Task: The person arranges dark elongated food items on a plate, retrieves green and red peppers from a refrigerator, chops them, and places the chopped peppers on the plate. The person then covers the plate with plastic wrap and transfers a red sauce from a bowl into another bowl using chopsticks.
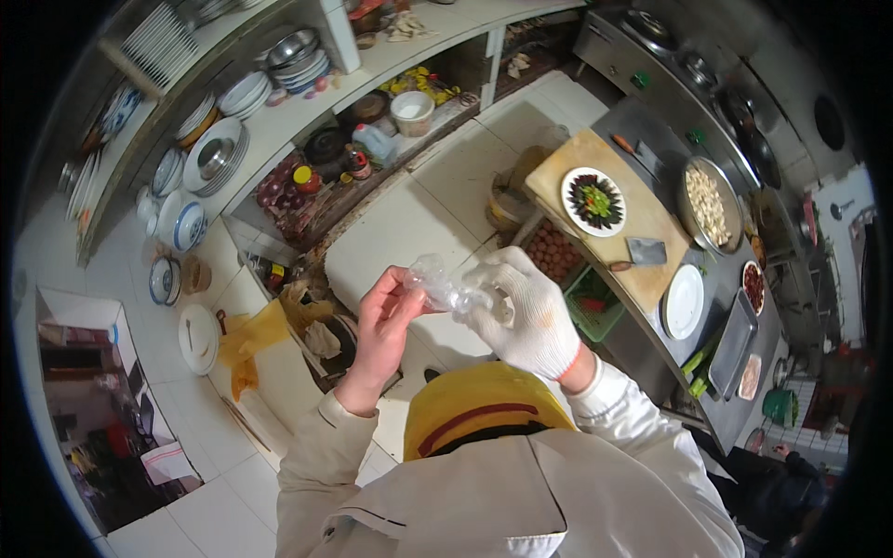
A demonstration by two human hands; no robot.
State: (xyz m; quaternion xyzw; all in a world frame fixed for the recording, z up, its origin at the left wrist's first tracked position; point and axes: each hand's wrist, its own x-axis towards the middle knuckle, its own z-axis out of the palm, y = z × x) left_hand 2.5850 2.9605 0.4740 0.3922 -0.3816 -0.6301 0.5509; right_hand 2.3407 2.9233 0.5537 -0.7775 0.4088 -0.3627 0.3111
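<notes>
My bare left hand (389, 317) pinches a crumpled piece of clear thin plastic (434, 284) between thumb and fingertips. On the other end of it are the fingers of my right hand (524, 312), which wears a white knitted work glove with an orange cuff edge. Whether the plastic is a bag or a disposable glove cannot be told. Both hands are raised in front of my yellow apron (481, 397), above the tiled floor (391, 230).
To the right, a steel worktable bears a cutting board (558, 174), a plate of dark slices and green pieces (594, 202), a cleaver (646, 251), a white plate (684, 301) and a basin of pale pieces (710, 202). Shelves of crockery (216, 157) line the left. Another person (774, 488) is lower right.
</notes>
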